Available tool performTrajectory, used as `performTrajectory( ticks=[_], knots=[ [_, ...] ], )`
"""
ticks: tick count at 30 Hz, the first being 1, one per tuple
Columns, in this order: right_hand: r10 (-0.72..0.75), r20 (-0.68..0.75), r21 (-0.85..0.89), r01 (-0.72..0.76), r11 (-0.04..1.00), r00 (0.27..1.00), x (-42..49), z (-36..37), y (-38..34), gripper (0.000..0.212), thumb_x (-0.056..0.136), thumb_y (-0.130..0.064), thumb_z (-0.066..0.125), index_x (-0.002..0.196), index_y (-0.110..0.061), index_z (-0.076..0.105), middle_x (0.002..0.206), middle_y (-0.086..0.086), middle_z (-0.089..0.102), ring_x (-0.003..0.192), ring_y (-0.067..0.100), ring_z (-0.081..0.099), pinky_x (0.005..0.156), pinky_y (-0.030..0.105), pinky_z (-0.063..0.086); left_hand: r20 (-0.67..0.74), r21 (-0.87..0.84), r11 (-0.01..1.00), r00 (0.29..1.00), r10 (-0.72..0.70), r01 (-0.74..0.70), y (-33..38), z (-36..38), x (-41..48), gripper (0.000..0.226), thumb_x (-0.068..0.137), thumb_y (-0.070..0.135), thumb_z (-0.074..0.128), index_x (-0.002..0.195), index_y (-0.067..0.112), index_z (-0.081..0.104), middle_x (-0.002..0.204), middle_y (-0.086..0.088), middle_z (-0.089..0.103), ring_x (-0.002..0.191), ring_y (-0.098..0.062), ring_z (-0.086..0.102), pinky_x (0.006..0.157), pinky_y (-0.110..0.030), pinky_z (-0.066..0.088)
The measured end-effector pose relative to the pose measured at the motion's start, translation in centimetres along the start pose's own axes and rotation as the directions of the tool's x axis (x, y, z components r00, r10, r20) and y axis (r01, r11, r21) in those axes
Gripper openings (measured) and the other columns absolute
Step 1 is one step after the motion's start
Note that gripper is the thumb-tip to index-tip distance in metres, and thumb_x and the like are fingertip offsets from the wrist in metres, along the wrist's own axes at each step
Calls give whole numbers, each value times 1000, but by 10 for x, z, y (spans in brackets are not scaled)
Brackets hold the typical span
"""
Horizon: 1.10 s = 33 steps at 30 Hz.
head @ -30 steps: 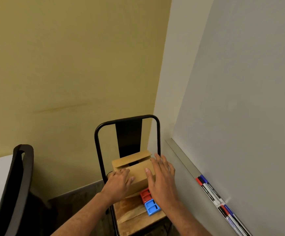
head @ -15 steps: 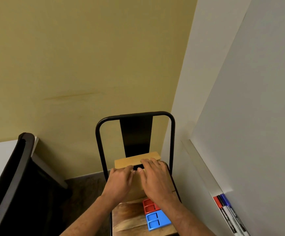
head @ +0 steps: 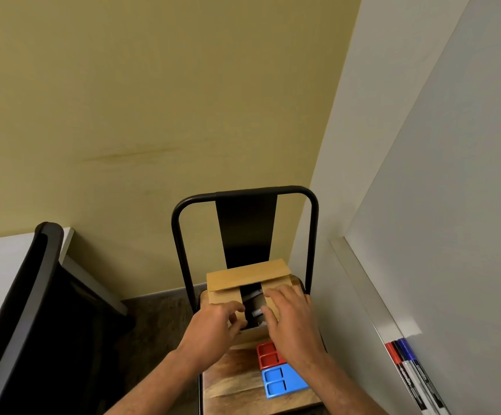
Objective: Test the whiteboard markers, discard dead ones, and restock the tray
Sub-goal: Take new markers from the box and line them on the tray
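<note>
**Box flaps now pulled apart, both hands at the opening**

So compared to half a second ago the box (head: 247,280) is properly open: back then both hands were bunched over a small dark slot in the top, now the two side flaps are spread and there's a dark gap running down the middle. The view has also swung a bit, so the chair (head: 244,223) sits more centered.

Left hand (head: 213,330) is on the left flap, fingers curled over its inner edge with the thumb pointing into the gap, so it's gripping that flap. Right hand (head: 291,322) lies flat on the right flap, fingers stretched out and loose, pressing rather than pinching, not closed on anything. The gap is right between the two hands. Inside it I can make out a couple of pale bits, too dark and small to say what they are. The back flap stands up against the chair's black backrest.

The box sits on the wooden seat toward the back. Just in front of it, partly under the right wrist, is a red tray (head: 268,354), and touching that on the near side a blue tray (head: 283,381), each with two rectangular slots.

Markers (head: 408,369) are well off to the right, lying on the ledge (head: 363,283) of the whiteboard (head: 453,205): red, black and blue caps side by side, barrels running out of frame. Neither hand is anywhere near them.

Black office chair (head: 24,310) and a white desk (head: 0,259) on the left
</note>
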State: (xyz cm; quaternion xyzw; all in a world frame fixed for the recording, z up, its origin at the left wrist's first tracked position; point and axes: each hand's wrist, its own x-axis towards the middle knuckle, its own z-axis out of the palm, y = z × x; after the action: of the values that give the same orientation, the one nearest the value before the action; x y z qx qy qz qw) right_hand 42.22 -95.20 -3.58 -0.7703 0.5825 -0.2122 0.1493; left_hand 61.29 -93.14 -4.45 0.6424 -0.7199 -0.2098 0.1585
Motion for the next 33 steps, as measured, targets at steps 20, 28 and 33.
performTrajectory(
  ticks=[20, 28, 33],
  knots=[
    [-16, 116, -181, 37, 983, 993, 27, 49, 13, 64, 99, -49, 47, 154, -26, 26, 167, 5, 6, 154, 28, 3, 121, 50, 14, -103, 152, 988, 993, 53, -37, -13, 23, 17, 66, 105, 32, 48, 162, 22, 15, 169, 2, 1, 156, -14, -6, 128, -43, 12],
    [-3, 137, -256, 38, 966, 991, 68, 52, 17, 68, 99, -51, 46, 155, -21, 24, 167, 10, 0, 153, 33, 2, 120, 55, 22, -135, 165, 985, 991, -23, 45, -13, 22, 44, 64, 105, 37, 47, 160, 19, 19, 169, -5, -4, 155, -20, -13, 122, -39, -4],
    [19, 158, -286, 28, 958, 987, 72, 64, 18, 75, 94, -49, 57, 155, -20, 24, 166, 13, 1, 153, 35, 2, 120, 55, 14, -94, 152, 983, 991, -93, 107, -5, 38, 48, 62, 107, 40, 38, 161, 20, 14, 170, -7, -9, 154, -22, -18, 123, -40, -10]
  ],
)
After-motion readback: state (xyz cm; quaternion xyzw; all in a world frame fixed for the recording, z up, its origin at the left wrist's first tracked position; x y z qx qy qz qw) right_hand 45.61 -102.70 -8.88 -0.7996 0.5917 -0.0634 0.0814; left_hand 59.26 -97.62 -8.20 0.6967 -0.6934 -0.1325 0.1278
